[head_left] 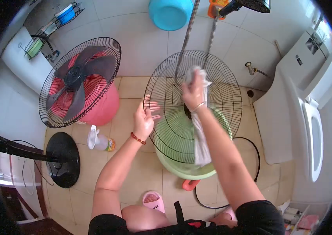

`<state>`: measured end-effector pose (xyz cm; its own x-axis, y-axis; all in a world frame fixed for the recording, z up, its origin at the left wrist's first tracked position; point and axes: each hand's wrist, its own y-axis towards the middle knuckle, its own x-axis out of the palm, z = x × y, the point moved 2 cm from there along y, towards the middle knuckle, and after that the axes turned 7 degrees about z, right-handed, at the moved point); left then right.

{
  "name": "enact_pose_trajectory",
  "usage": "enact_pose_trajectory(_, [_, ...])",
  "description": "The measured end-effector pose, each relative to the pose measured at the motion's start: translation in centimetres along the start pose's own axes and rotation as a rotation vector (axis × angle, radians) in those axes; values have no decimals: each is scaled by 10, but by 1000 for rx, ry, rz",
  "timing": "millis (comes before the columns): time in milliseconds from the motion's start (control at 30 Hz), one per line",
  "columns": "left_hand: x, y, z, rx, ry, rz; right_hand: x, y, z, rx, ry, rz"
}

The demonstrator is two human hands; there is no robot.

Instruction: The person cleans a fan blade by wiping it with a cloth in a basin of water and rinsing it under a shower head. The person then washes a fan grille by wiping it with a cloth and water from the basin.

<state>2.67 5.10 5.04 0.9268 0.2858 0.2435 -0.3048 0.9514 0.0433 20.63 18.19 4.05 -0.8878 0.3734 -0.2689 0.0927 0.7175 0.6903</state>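
A round black wire fan grille [222, 84] is held tilted over a light green basin [207, 174]. At the grille's left rim is my left hand [144, 119], its fingers behind the wires and the thumb in front. My right hand [195, 94] is closed around a white cloth [201, 143] and presses it on the upper middle of the grille. The cloth's long end hangs down across the wires toward the basin. Much of the basin shows only through the grille.
A second grille with dark fan blades [83, 64] leans on a pink bucket [109, 103] at left. Nearby are a spray bottle [102, 141] and a black round stand base [63, 160]. A toilet [312, 133] stands right; a black hose [258, 152] lies on the floor.
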Motion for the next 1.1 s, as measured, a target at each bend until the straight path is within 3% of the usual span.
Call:
enact_pose_trajectory(67, [1, -1, -21, -128, -103, 38, 32, -51, -43, -181, -356, -68])
enact_pose_trajectory(100, [-9, 9, -50, 285, 138, 53, 37, -80, -64, -134, -333, -287])
enact_pose_trajectory(133, [-15, 7, -53, 277, 148, 72, 34, -108, -83, -86, -309, -509])
enact_pose_trajectory(200, [-24, 1, -59, 275, 161, 118, 3, -144, -101, -114, -66, -609])
enact_pose_trajectory(233, [-27, -7, -57, 148, 140, 114, -3, -137, -98, -198, -183, -754])
enact_pose_trajectory(300, [-28, -18, -65, 155, 112, 92, -17, -121, -86, -346, -419, -1054])
enact_pose_trajectory(333, [-28, -25, -68, 157, 101, 75, -17, -101, -81, -465, -532, -887])
enact_pose_trajectory(367, [-29, -34, -68, -76, -70, 48, -12, -80, -72, -312, -657, -873])
enact_pose_trajectory(433, [-30, -42, -55, -103, -72, 122, -6, -29, -36, -293, -725, -503])
enact_pose_trajectory(467, [-31, -42, -49, -111, -71, 156, -12, -12, -13, -49, -796, -458])
enact_pose_trajectory(500, [-34, -40, -44, -79, -60, 187, -24, -2, 0, 53, -1010, -436])
enact_pose_trajectory(600, [-40, -29, -30, 69, 59, 177, -59, -22, 20, 193, -988, -339])
enact_pose_trajectory(667, [-35, -19, -24, 131, 53, 155, -79, -57, 24, 168, -917, -18])
enact_pose_trajectory(733, [-33, -18, -21, 110, 52, 132, -89, -95, 12, 288, -884, 120])
enact_pose_trajectory(867, [-44, -13, -26, 143, 81, 178, -68, -151, -16, 105, -540, 111])
enact_pose_trajectory(933, [-43, -14, -19, 176, 113, 167, -50, -120, -56, 21, -226, 3])
enact_pose_trajectory(1000, [-34, -19, -12, 229, 143, 145, -30, -84, -95, -117, -183, 4])
enact_pose_trajectory(1100, [-27, -22, -4, 303, 146, 106, 0, -88, -92, -179, -370, -17])
